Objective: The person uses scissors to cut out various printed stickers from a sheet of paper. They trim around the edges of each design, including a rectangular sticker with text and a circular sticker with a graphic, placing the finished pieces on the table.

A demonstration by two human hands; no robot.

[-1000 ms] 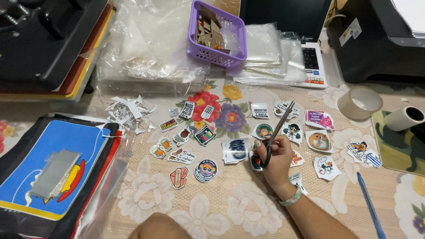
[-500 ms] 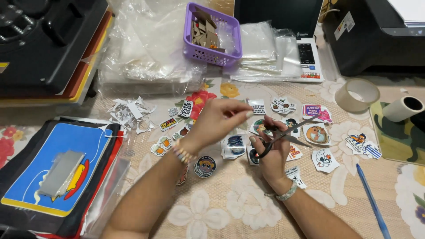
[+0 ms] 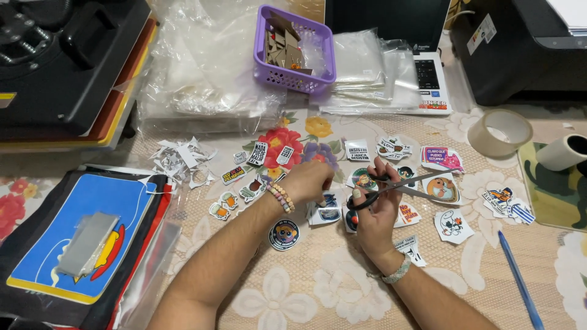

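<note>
My right hand (image 3: 374, 214) grips black-handled scissors (image 3: 403, 185), whose blades point right and stand slightly apart over the stickers. My left hand (image 3: 309, 182), with a beaded bracelet on the wrist, rests knuckles-up just left of the scissors, fingers curled down onto a cut-out sticker (image 3: 327, 211) on the tablecloth; whether it pinches that sticker is hidden. Several cut-out stickers (image 3: 441, 159) lie scattered around both hands on the floral lace tablecloth (image 3: 318, 287).
A purple basket (image 3: 293, 49) and clear plastic sleeves (image 3: 208, 79) lie at the back. A tape roll (image 3: 500, 131), a white roll (image 3: 562, 153) and a blue pen (image 3: 518, 278) sit right. Paper scraps (image 3: 180, 160) and a blue folder (image 3: 79, 235) lie left. A black press (image 3: 61, 61) stands far left.
My left arm came into view and reached in from the lower left; its hand has dropped from beside the scissors onto the stickers. The scissors turned from upright to pointing right.
</note>
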